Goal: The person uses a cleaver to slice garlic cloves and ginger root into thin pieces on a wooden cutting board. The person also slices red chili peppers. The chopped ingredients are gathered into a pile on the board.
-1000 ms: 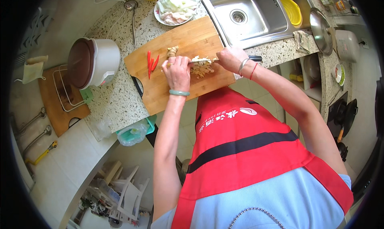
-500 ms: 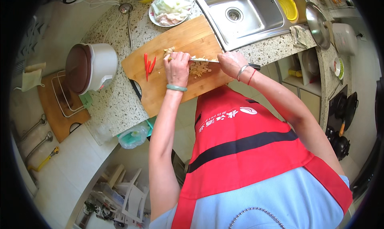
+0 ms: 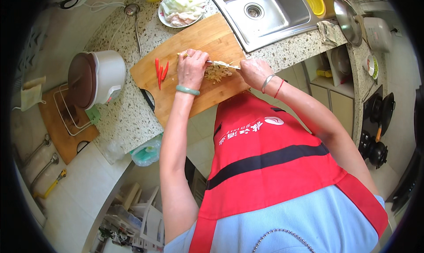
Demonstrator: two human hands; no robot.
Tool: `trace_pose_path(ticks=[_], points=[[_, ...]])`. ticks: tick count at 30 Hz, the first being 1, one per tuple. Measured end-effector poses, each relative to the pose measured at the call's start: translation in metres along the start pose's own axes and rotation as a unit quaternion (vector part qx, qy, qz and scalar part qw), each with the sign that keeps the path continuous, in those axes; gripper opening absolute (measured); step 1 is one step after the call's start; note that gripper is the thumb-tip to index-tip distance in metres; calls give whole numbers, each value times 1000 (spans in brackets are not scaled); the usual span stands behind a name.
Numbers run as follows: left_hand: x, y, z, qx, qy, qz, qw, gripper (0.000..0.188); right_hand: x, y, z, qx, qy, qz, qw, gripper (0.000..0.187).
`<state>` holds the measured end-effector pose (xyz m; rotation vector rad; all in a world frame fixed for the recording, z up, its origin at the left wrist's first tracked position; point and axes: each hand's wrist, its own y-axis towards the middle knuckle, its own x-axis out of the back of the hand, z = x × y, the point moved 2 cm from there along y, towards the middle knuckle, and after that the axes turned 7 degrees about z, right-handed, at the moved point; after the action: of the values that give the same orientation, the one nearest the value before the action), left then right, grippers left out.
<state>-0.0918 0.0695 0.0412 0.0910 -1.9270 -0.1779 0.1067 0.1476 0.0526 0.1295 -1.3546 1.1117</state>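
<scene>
My right hand (image 3: 256,72) is closed round the handle of a kitchen knife (image 3: 223,64), its blade reaching left across the wooden cutting board (image 3: 174,103). Pale bits cling to the blade. Below it lies a small heap of chopped pale yellow pieces (image 3: 216,73), perhaps ginger or garlic. My left hand (image 3: 191,70), wearing a green bangle, has its fingers curled at the blade's far end; what they grip is hidden. Left of that hand, several red chillies (image 3: 160,72) rest on the board.
Behind the board stands a plate (image 3: 164,20) of pale sliced vegetable and meat. A steel sink (image 3: 265,34) is at the back right. On the left are a rice cooker (image 3: 106,76) and a ladle (image 3: 137,30). A pan lid (image 3: 347,21) leans at the far right.
The knife blade has tilted, showing bits on its face. My left hand has shifted slightly left and up, now covering the ginger piece seen beside it before. The whole view has moved slightly.
</scene>
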Motion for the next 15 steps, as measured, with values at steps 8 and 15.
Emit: trace_pose_path(ticks=[8, 15], points=[[-6, -16, -3, 8, 39, -29, 999, 13, -6, -1, 11, 0, 0, 6, 1000, 15], [-9, -26, -9, 33, 44, -45, 997, 11, -12, -6, 11, 3, -9, -25, 1000, 13]])
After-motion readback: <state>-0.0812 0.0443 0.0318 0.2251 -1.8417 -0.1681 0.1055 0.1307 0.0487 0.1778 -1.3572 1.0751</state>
